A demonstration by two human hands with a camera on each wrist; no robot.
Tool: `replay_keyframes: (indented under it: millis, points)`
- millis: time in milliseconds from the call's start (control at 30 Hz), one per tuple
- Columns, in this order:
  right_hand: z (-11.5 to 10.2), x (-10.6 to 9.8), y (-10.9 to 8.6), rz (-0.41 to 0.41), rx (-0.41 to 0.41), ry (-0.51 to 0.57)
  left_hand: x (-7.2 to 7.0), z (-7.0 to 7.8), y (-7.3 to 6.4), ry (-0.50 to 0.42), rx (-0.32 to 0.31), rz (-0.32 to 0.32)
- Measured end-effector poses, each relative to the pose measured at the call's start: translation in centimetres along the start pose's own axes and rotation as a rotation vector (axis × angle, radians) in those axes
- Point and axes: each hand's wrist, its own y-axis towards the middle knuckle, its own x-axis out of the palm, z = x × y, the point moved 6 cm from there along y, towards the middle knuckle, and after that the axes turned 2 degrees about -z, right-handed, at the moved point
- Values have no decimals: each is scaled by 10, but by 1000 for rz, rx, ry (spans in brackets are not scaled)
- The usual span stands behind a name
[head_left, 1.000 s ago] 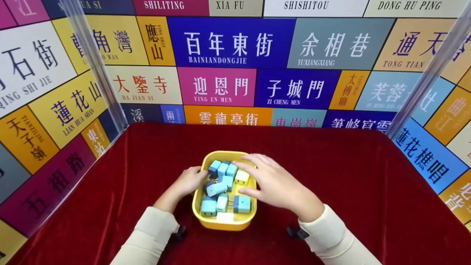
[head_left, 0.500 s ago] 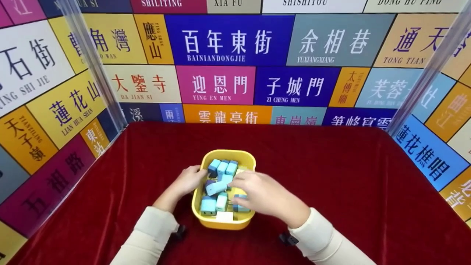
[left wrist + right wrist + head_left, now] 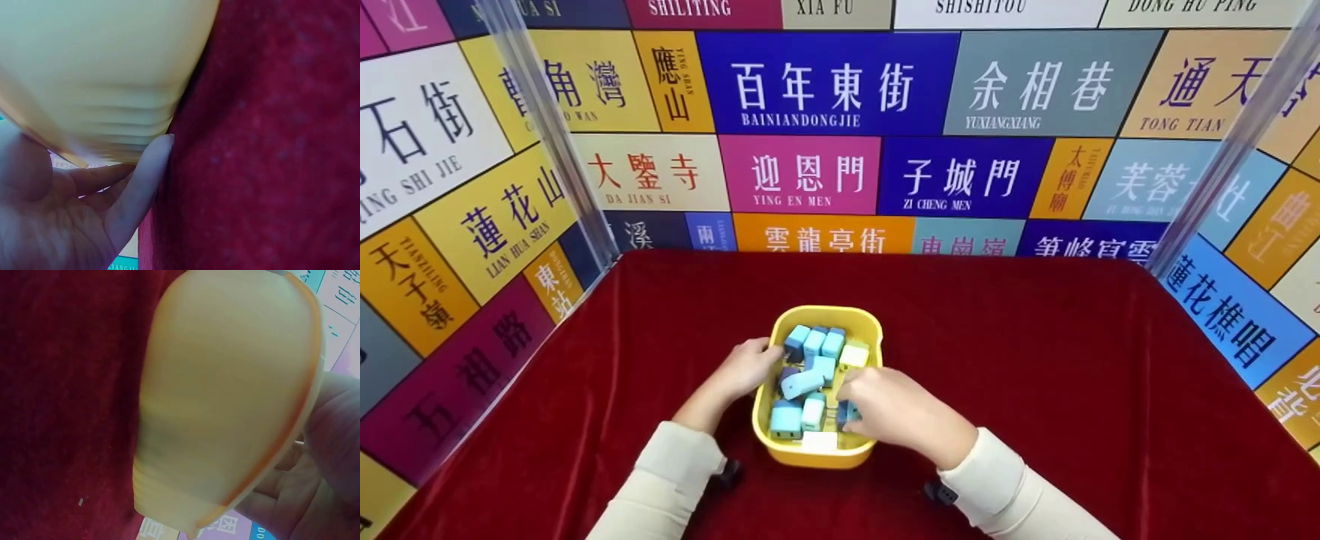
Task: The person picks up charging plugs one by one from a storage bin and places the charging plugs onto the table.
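A yellow plastic bin (image 3: 825, 459) stands on the red cloth with several USB wall chargers inside. My left hand (image 3: 746, 366) holds the bin's left side; in the left wrist view its fingers lie along the ribbed outer wall (image 3: 112, 56). Inside the right part of the bin, my right hand (image 3: 896, 411) pinches a blue and dark-blue charger (image 3: 847, 416), mostly covered by the fingers. The right wrist view shows the bin's outer wall (image 3: 225, 382) hiding the fingertips. Beside the held charger lie a pale blue charger (image 3: 814, 412) and a white one (image 3: 820, 441).
More chargers fill the bin's left and back: a row of light-blue ones (image 3: 814, 343), a tilted one (image 3: 802, 385) and a pale yellow one (image 3: 854, 355). Red velvet cloth (image 3: 1035, 360) covers the table. Sign-covered walls (image 3: 825, 82) and clear corner posts (image 3: 559, 135) enclose it.
My right hand has come down from above the bin's right rim into its front right part, and its fingers have closed round the blue charger. The left hand stays on the bin.
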Motion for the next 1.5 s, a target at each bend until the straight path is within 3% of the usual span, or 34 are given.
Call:
replay_keyframes:
  millis: [300, 433, 800, 1067, 1500]
  points:
    - [1, 6, 4, 5, 102, 9, -1, 0, -2, -18, -2, -10]
    - [-1, 6, 5, 9, 82, -27, -1, 1, -2, -22, -2, -12]
    - [-1, 2, 4, 52, 31, 0, -1, 2, 1, -5, 17, -3]
    - [-9, -7, -2, 84, 8, -129, -1, 0, 0, 7, 23, 1]
    - [-12, -34, -8, 220, -3, -40, 0, -1, 0, 0, 12, 6]
